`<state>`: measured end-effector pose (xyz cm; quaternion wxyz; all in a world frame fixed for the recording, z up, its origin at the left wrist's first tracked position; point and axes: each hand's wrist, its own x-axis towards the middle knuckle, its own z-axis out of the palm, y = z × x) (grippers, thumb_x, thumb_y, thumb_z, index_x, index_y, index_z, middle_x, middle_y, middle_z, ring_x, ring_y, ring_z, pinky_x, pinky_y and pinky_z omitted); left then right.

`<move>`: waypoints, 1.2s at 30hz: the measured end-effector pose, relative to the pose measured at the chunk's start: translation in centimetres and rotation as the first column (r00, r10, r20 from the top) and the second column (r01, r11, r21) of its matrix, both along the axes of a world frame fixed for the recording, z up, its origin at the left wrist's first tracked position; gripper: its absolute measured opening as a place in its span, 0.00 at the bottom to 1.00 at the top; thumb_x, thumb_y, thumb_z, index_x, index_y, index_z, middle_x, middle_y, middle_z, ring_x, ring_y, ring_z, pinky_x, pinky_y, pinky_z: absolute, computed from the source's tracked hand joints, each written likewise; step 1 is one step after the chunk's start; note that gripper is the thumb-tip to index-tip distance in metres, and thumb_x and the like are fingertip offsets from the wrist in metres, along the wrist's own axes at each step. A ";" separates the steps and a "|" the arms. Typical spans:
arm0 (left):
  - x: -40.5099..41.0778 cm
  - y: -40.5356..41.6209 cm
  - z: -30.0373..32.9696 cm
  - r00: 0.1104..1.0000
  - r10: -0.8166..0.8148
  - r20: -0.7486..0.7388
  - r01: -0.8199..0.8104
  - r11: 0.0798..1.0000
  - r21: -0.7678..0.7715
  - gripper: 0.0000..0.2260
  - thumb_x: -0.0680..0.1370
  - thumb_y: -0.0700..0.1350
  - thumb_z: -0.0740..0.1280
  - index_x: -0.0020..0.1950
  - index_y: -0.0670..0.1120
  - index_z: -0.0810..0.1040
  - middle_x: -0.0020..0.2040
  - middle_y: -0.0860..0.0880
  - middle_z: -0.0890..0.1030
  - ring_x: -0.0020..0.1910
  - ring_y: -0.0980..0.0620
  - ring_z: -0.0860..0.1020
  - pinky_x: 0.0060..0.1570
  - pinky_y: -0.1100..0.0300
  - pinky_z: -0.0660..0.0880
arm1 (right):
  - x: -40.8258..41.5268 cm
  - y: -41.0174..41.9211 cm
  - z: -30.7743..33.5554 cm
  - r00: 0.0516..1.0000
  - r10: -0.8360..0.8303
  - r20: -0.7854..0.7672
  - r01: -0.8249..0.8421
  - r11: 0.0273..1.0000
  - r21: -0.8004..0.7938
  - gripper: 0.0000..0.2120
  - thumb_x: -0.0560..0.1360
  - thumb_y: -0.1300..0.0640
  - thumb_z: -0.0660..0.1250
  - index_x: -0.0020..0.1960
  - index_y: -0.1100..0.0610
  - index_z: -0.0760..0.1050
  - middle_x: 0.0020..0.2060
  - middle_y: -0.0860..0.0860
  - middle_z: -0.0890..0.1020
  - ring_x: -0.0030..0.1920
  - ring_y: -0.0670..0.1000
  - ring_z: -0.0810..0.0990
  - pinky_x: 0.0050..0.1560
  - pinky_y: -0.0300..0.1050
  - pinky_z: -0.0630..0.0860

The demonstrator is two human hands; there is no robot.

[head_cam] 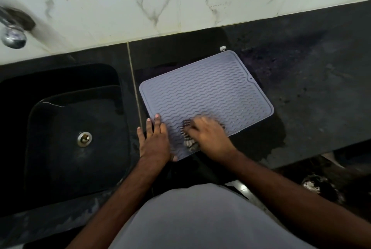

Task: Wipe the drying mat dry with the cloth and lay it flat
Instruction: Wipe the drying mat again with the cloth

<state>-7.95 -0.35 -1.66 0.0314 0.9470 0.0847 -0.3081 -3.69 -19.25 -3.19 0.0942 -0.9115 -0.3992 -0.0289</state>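
**Cloth on the near edge of the mat**

A grey rectangular silicone drying mat (206,96) with wavy ridges lies flat and askew on the black stone counter (313,92), just right of the black sink (66,120). The left hand (155,140) presses its near-left corner with straight fingers, partly on the counter. The right hand (208,136), blurred, curls its fingers over a bunched striped cloth (188,140) on the mat's near part. A chrome tap (12,32) sits far left.

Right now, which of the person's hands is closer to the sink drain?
Left. The left hand rests flat on the mat's corner beside the sink, nearer the drain; the right hand, gripping the cloth, is farther away.
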 end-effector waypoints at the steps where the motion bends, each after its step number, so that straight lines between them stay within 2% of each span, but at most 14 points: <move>1: -0.1 0.1 0.0 1.000 0.010 0.006 -0.010 1.000 -0.007 0.56 0.70 0.59 0.77 0.82 0.42 0.41 0.82 0.46 0.36 0.81 0.42 0.38 0.75 0.35 0.39 | -1.0 1.3 0.0 1.000 0.023 0.003 -0.023 1.000 0.009 0.13 0.75 0.55 0.62 0.56 0.55 0.80 0.48 0.54 0.76 0.49 0.56 0.76 0.46 0.51 0.72; 2: -0.2 0.1 -0.1 1.000 0.013 0.023 -0.013 1.000 -0.012 0.50 0.74 0.55 0.74 0.82 0.42 0.42 0.82 0.47 0.36 0.81 0.42 0.38 0.76 0.35 0.39 | -1.9 2.4 -0.2 0.999 0.035 -0.003 -0.035 0.999 0.007 0.13 0.75 0.54 0.60 0.54 0.54 0.80 0.48 0.54 0.77 0.49 0.55 0.75 0.45 0.50 0.71; 4: -0.5 0.2 -0.3 0.997 0.012 0.072 -0.010 1.000 -0.019 0.35 0.82 0.43 0.62 0.82 0.43 0.43 0.82 0.47 0.37 0.81 0.43 0.39 0.77 0.35 0.42 | -3.4 3.7 -0.6 0.999 0.052 -0.012 -0.052 0.999 -0.002 0.14 0.75 0.53 0.59 0.51 0.53 0.81 0.46 0.52 0.77 0.48 0.54 0.74 0.44 0.49 0.68; 6: -0.6 0.3 -0.3 0.995 0.002 0.097 0.001 1.000 -0.027 0.31 0.83 0.38 0.55 0.82 0.42 0.42 0.82 0.47 0.37 0.81 0.43 0.39 0.77 0.35 0.42 | -4.2 3.8 -1.1 0.997 0.074 -0.024 -0.074 0.997 -0.006 0.13 0.76 0.52 0.59 0.52 0.51 0.82 0.46 0.51 0.76 0.49 0.53 0.74 0.44 0.48 0.65; 9: -0.4 0.2 -0.4 0.996 -0.002 0.093 0.003 1.000 -0.016 0.36 0.82 0.42 0.61 0.82 0.40 0.41 0.83 0.46 0.39 0.81 0.42 0.39 0.77 0.35 0.42 | -4.0 2.6 -1.3 0.995 0.097 0.001 -0.097 0.994 -0.047 0.12 0.78 0.51 0.61 0.56 0.48 0.81 0.48 0.51 0.75 0.51 0.53 0.73 0.45 0.49 0.67; 12: 0.0 0.0 -0.1 1.000 -0.017 0.023 0.017 0.999 0.032 0.53 0.72 0.57 0.75 0.81 0.41 0.42 0.83 0.45 0.39 0.81 0.42 0.39 0.75 0.35 0.39 | -2.6 0.5 -1.3 0.998 0.062 0.032 -0.059 0.994 -0.091 0.13 0.78 0.51 0.60 0.58 0.48 0.80 0.52 0.52 0.77 0.53 0.55 0.75 0.47 0.51 0.69; 14: 0.2 -0.2 0.0 1.000 -0.027 -0.006 0.027 0.999 0.047 0.59 0.67 0.61 0.78 0.81 0.41 0.42 0.82 0.44 0.39 0.81 0.41 0.39 0.75 0.35 0.38 | -1.3 -1.6 -1.5 0.999 0.009 0.032 -0.005 0.993 -0.119 0.17 0.77 0.51 0.59 0.61 0.48 0.80 0.54 0.53 0.77 0.53 0.55 0.75 0.48 0.51 0.71; 20: 1.5 -1.0 0.4 0.992 -0.061 -0.113 0.081 0.980 0.180 0.62 0.65 0.62 0.79 0.81 0.40 0.40 0.82 0.41 0.39 0.80 0.40 0.37 0.74 0.31 0.40 | 2.1 -7.2 -1.2 0.997 -0.024 0.068 0.033 0.991 -0.133 0.16 0.78 0.54 0.60 0.63 0.49 0.78 0.56 0.53 0.77 0.52 0.56 0.74 0.47 0.51 0.72; 24: 2.6 -2.2 0.8 0.980 -0.080 -0.185 0.129 0.953 0.273 0.60 0.64 0.59 0.80 0.80 0.39 0.44 0.81 0.36 0.41 0.80 0.37 0.38 0.73 0.29 0.40 | 3.9 -10.6 -1.1 0.997 -0.048 0.069 0.055 0.992 -0.109 0.16 0.77 0.54 0.64 0.64 0.49 0.78 0.57 0.53 0.77 0.52 0.57 0.75 0.49 0.51 0.73; 27: 3.2 -3.1 1.1 0.969 -0.091 -0.230 0.166 0.929 0.330 0.60 0.65 0.58 0.81 0.79 0.38 0.44 0.80 0.34 0.42 0.80 0.34 0.38 0.73 0.29 0.41 | 5.7 -13.9 -1.1 0.993 -0.097 0.066 0.104 0.988 -0.117 0.17 0.75 0.54 0.65 0.63 0.50 0.80 0.56 0.54 0.78 0.51 0.58 0.75 0.49 0.52 0.73; 32: 3.4 -3.4 0.9 0.967 -0.100 -0.235 0.178 0.923 0.341 0.61 0.65 0.57 0.81 0.79 0.36 0.43 0.80 0.33 0.42 0.79 0.33 0.38 0.74 0.31 0.42 | 8.8 -19.0 -0.4 0.966 -0.236 0.109 0.254 0.947 -0.198 0.17 0.74 0.53 0.64 0.61 0.50 0.82 0.54 0.55 0.77 0.51 0.59 0.73 0.49 0.53 0.69; 36: 3.1 -3.1 0.6 0.981 -0.088 -0.171 0.137 0.943 0.302 0.60 0.61 0.57 0.83 0.78 0.36 0.48 0.80 0.32 0.44 0.80 0.33 0.40 0.75 0.31 0.44 | 9.9 -20.6 0.3 0.906 -0.407 0.116 0.424 0.868 -0.258 0.16 0.72 0.58 0.73 0.60 0.53 0.82 0.52 0.57 0.76 0.50 0.62 0.74 0.48 0.56 0.72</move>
